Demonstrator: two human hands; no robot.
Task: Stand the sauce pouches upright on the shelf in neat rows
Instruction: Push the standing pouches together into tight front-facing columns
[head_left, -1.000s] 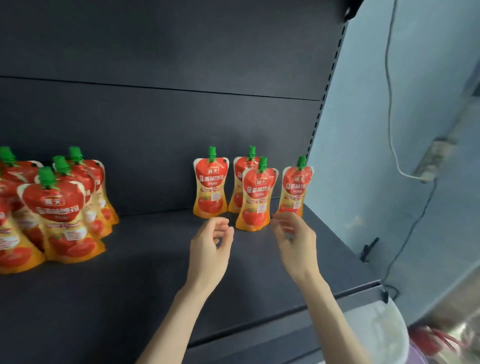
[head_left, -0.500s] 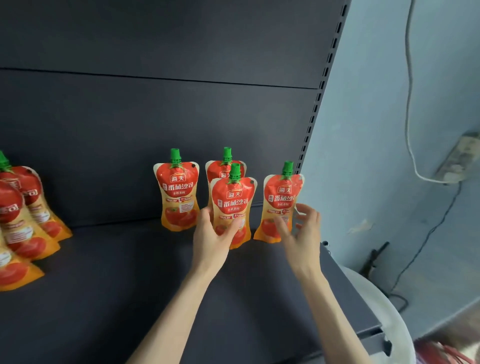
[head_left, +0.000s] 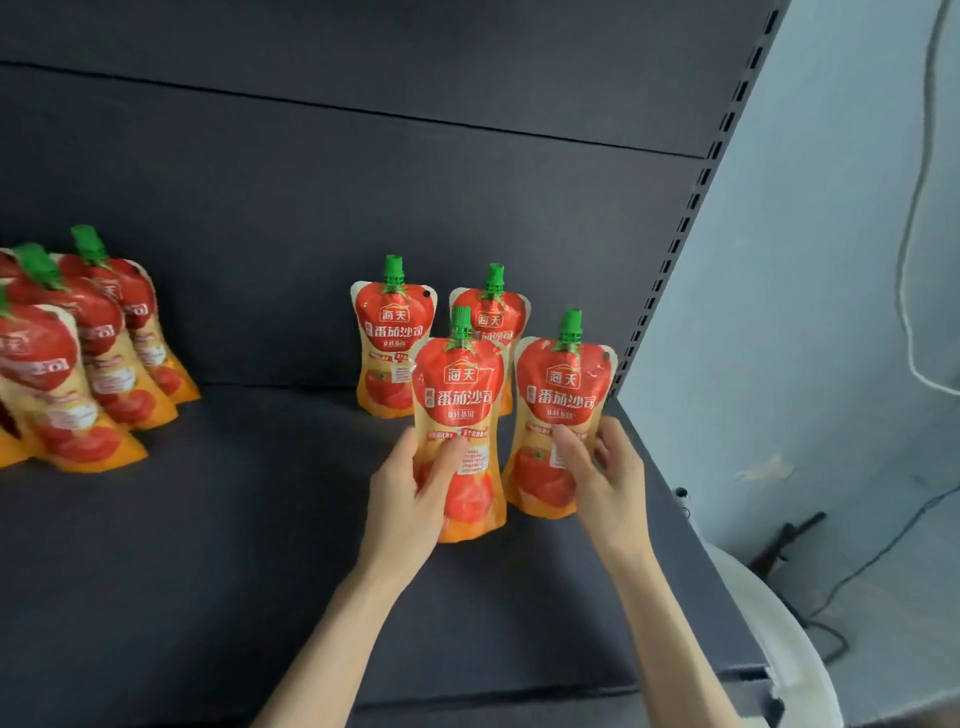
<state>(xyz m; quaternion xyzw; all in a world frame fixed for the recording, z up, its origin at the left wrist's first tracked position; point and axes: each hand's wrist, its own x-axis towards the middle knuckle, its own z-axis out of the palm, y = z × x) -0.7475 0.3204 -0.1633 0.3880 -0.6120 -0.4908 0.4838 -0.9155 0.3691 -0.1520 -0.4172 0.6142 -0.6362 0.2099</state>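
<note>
Red-and-orange tomato sauce pouches with green caps stand on a dark grey shelf (head_left: 208, 545). My left hand (head_left: 410, 499) grips the front middle pouch (head_left: 460, 395) around its lower half. My right hand (head_left: 602, 478) holds the front right pouch (head_left: 563, 395) at its waist, near the shelf's right end. Behind them two more pouches stand upright against the back panel, the rear left pouch (head_left: 392, 343) and the rear right pouch (head_left: 493, 317), which the front middle one partly hides. A group of several pouches (head_left: 98, 353) leans at the far left.
A slotted upright (head_left: 670, 260) marks the shelf's right side, with a pale blue wall (head_left: 810, 312) and hanging cables beyond it. A white round object (head_left: 779, 634) sits below the shelf's right corner. Another shelf board (head_left: 363, 47) overhangs from above.
Both hands reached forward from open poses and closed on the two front pouches. The view moved closer, and the left group of pouches came back further into view.
</note>
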